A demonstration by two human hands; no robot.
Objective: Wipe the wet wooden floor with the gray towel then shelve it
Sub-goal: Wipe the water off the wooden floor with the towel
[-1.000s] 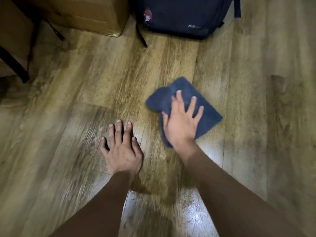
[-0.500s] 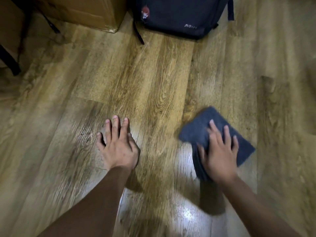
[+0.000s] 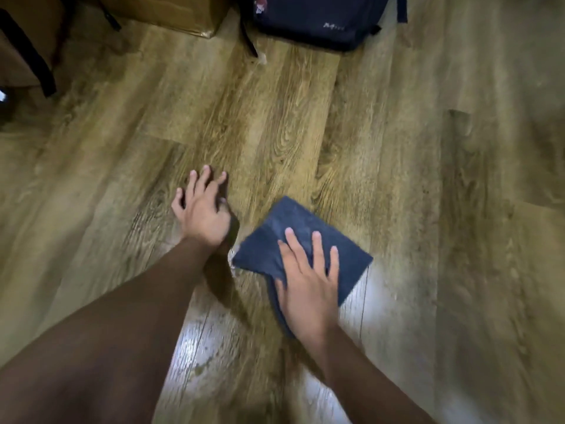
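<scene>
Gray towel (image 3: pixel 305 240) is pressed flat on the wooden floor (image 3: pixel 275 123) by the right hand (image 3: pixel 308 283), fingers (image 3: pixel 316 249) spread; the left hand (image 3: pixel 203 212) is braced alongside, fingers splayed.

dim warm light, white glare on the wet floor (image 3: pixel 195 341) near the bottom, soft motion blur, edges bowed by wide-angle distortion

I see a floor (image 3: pixel 305 133) of grained wood planks, matt farther off and glossy with wet shine close to me. The towel (image 3: pixel 301 237) under my right hand (image 3: pixel 305 289) is soft, nappy cloth, matt throughout. The backpack (image 3: pixel 315 16) looks like smooth woven fabric; the box (image 3: pixel 171 10) is cardboard with shiny tape.
</scene>
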